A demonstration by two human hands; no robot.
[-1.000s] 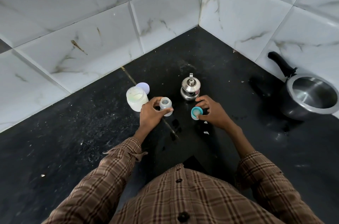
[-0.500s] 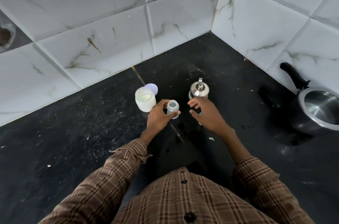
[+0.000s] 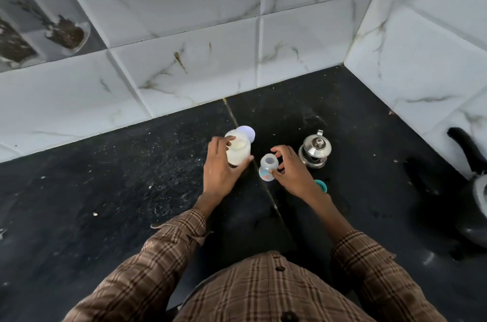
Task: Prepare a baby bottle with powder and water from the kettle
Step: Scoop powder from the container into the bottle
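Bottle partly behind right hand

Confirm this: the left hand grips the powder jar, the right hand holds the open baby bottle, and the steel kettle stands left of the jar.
One thing is wrong: the head view shows the steel kettle right of the powder jar, beyond the baby bottle. The left hand and right hand are as stated.

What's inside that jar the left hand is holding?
The open jar holds pale, cream-coloured powder. The left hand wraps its near side, so how full it is cannot be judged.
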